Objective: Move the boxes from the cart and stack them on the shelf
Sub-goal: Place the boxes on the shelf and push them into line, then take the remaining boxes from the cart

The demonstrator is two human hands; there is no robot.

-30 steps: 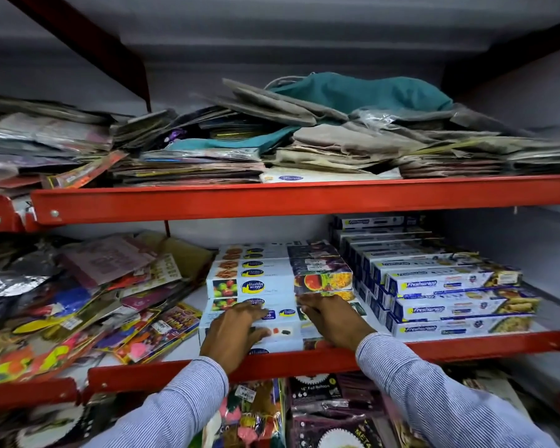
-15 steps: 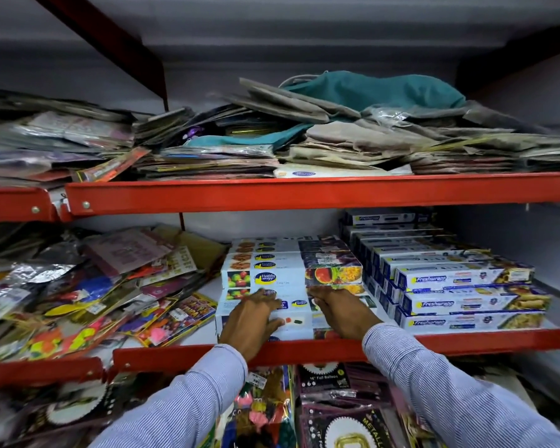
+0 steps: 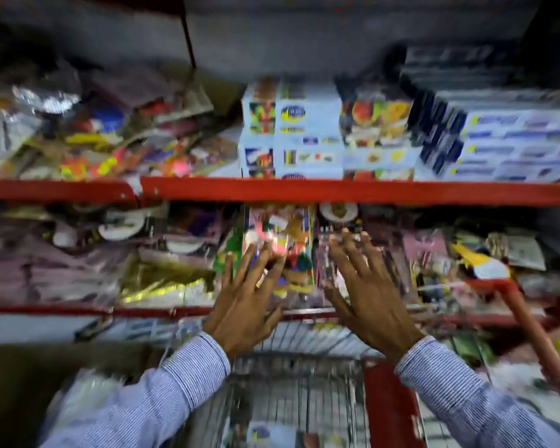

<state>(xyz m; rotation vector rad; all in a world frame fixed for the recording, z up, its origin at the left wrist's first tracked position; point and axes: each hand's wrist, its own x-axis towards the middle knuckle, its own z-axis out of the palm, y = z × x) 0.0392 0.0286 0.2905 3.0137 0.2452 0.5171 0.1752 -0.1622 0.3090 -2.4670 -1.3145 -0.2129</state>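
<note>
The picture is blurred by motion. A stack of pale blue boxes point(image 3: 307, 130) with fruit pictures stands on the red shelf point(image 3: 337, 190), in the middle. My left hand point(image 3: 244, 295) and my right hand point(image 3: 366, 292) hang below that shelf with fingers spread, holding nothing. Beneath my wrists lies the wire cart point(image 3: 291, 392) with its red frame. Another pale blue box point(image 3: 265, 436) shows in the cart at the bottom edge.
Blue and white boxes point(image 3: 511, 140) are stacked to the right of the pale ones. Colourful packets point(image 3: 88, 147) fill the shelf's left side and the lower shelf point(image 3: 162, 279). A red cart handle point(image 3: 537, 337) slants at right.
Both hands have let go of the boxes on the shelf and pulled back and down. The view has tilted down, so the cart now shows.
</note>
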